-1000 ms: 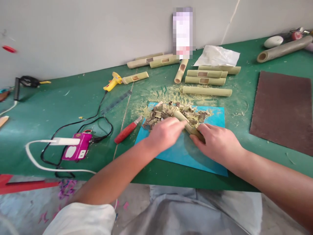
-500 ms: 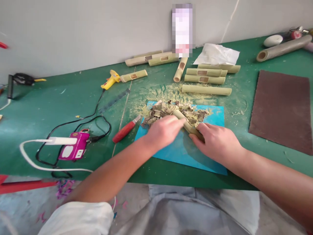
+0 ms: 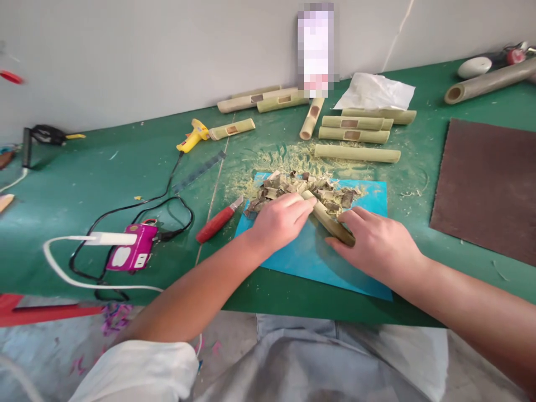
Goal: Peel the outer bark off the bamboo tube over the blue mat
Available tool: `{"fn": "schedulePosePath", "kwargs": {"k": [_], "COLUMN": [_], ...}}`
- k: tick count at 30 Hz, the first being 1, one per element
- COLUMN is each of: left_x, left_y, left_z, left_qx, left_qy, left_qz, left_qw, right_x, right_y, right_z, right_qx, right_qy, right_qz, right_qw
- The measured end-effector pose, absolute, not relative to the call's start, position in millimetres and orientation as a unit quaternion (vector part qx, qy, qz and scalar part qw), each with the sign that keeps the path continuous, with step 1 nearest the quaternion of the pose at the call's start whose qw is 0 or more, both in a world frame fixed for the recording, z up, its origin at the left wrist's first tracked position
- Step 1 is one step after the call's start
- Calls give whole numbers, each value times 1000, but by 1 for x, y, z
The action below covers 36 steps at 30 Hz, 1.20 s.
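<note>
A short pale bamboo tube (image 3: 329,221) lies slantwise over the blue mat (image 3: 293,258), its near end darker. My left hand (image 3: 281,222) is closed on the tube's far end, the fingers partly covering it. Around the near end my right hand (image 3: 374,237) has its thumb on one side and its fingers on the other, in a loose grip. Behind both hands, a heap of bamboo shavings (image 3: 299,187) and chips covers the back of the mat. To the left of my left hand rests a red-handled knife (image 3: 216,223) with a short blade.
Several cut bamboo tubes (image 3: 357,153) lie towards the wall, some with windows cut in them. A yellow glue gun (image 3: 194,135) and a purple power adapter (image 3: 133,247) with cords are on the left. On the right is a brown sheet (image 3: 488,187); white paper (image 3: 377,92) lies behind.
My left hand has shifted slightly towards the tube's far end. My right hand's grip has loosened, showing more of the near end. The whole view has moved a little.
</note>
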<state>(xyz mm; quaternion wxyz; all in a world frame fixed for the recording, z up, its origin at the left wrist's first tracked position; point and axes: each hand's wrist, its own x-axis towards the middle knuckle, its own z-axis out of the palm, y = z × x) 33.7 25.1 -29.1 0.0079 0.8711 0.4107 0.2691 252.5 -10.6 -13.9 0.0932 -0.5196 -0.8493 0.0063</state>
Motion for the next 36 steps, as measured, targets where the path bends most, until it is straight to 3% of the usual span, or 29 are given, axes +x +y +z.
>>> {"fn": "schedulePosePath", "kwargs": {"k": [12,31,36], "left_x": [40,44,42], "left_y": [19,15,18], "left_z": [-28,-27,-27], "left_qx": [879,888,879], "left_qy": [393,376,397], "left_qz": [269,265,263], "left_qw": [-31,14,-22], "right_x": [252,251,252], "right_y": [-10,-8,-8], "right_z": [-14,-11,-12], "right_qx": [-534,-540,-537], "right_qy": [-842,-836,-837], "right_qz": [30,69,68], "right_qw": [74,70,76]}}
